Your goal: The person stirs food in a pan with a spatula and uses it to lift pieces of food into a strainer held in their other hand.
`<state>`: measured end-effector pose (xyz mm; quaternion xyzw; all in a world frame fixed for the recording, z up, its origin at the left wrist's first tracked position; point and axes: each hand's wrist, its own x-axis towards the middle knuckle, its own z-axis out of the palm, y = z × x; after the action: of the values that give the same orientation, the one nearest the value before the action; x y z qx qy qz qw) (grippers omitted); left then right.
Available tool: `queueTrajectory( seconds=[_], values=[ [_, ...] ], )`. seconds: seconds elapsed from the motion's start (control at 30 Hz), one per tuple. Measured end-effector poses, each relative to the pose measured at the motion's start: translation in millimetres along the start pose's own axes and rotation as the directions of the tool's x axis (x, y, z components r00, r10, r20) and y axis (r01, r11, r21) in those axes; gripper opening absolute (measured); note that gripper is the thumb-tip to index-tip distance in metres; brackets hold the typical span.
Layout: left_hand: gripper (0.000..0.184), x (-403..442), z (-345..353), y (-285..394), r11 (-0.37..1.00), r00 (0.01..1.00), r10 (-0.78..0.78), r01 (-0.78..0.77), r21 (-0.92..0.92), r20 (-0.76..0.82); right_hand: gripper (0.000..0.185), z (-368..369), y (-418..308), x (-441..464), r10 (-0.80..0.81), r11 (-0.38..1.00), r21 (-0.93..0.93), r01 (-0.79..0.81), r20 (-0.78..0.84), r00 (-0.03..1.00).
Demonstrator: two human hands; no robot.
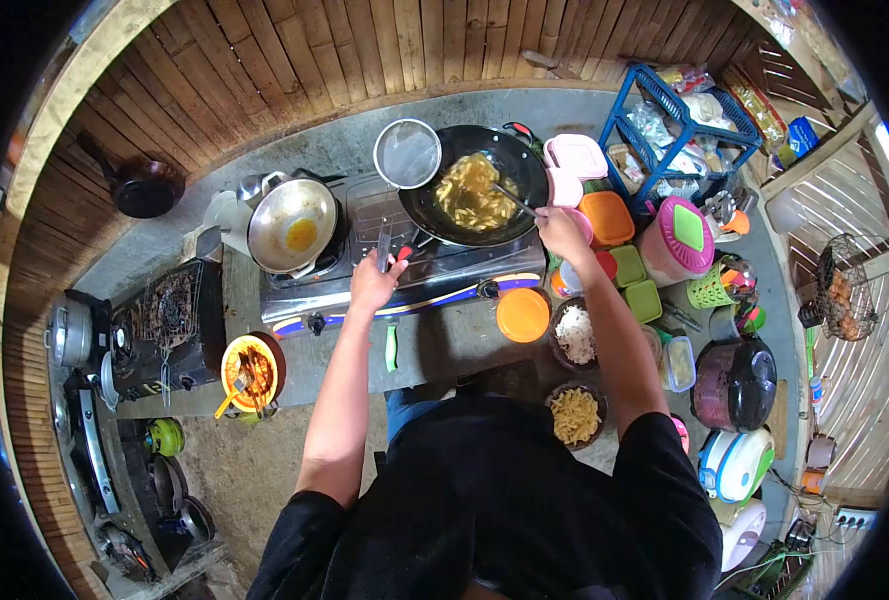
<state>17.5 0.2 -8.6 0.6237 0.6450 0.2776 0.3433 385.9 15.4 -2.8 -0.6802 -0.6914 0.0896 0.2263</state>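
My left hand (pixel 373 286) is closed at the front of the stove around the grey handle of a round mesh strainer (pixel 408 153). The strainer's rim overlaps the left edge of a black wok (pixel 427 215). The wok's red handle part (pixel 405 253) is beside my left thumb; I cannot tell whether they touch. My right hand (pixel 562 232) grips a long-handled metal spatula (pixel 517 200), its head among yellowish pieces of food (pixel 473 190) in the wok's oil. To the left stands a lighter metal pan (pixel 265 235) with a little yellow liquid in it.
The gas stove (pixel 405 290) bears both pans. A green-handled knife (pixel 392 348) lies in front. An orange bowl (pixel 228 370) with red sauce is on the left. On the right are an orange lid (pixel 524 315), a bowl of pale pieces (pixel 576 415), several containers and a blue rack (pixel 655 130).
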Motion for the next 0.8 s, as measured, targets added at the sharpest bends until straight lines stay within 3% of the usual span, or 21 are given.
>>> queueTrajectory(
  seconds=[0.07,0.17,0.3,0.37,0.5,0.63,0.73,0.8],
  values=[
    [0.029,1,0,-1,1.0,1.0,-0.004,0.004,0.0,0.005,0.028,7,0,5,0.116,0.975,0.177,-0.132,0.1,0.988],
    [0.029,0,0,-1,1.0,1.0,-0.004,0.004,-0.005,0.007,0.028,0,-4,1,0.151,0.956,0.228,-0.185,0.159,0.976],
    [0.03,0,1,-3,1.0,1.0,-0.022,0.022,-0.014,0.004,0.026,-19,-6,-11,0.124,0.956,0.255,-0.146,0.1,0.987],
    [0.03,1,1,-2,0.999,1.0,-0.029,0.029,-0.017,0.005,0.028,-27,-4,-17,0.026,0.993,0.115,-0.014,-0.109,0.994],
    [0.029,1,0,-1,1.0,1.0,-0.015,0.015,0.001,0.008,0.031,-55,-17,-25,0.098,0.971,-0.212,-0.114,-0.082,0.992],
    [0.029,2,1,-2,0.999,1.0,-0.013,0.013,0.033,-0.006,0.031,-51,-5,-30,0.058,0.969,-0.23,-0.085,-0.121,0.991],
    [0.029,2,2,-4,1.0,1.0,-0.012,0.012,0.003,-0.007,0.027,-47,2,-34,0.066,0.962,-0.264,-0.073,-0.035,0.997],
    [0.029,1,1,-2,1.0,1.0,-0.015,0.015,-0.011,-0.002,0.022,-49,1,-37,0.011,0.997,-0.078,-0.006,0.061,0.998]
  ],
)
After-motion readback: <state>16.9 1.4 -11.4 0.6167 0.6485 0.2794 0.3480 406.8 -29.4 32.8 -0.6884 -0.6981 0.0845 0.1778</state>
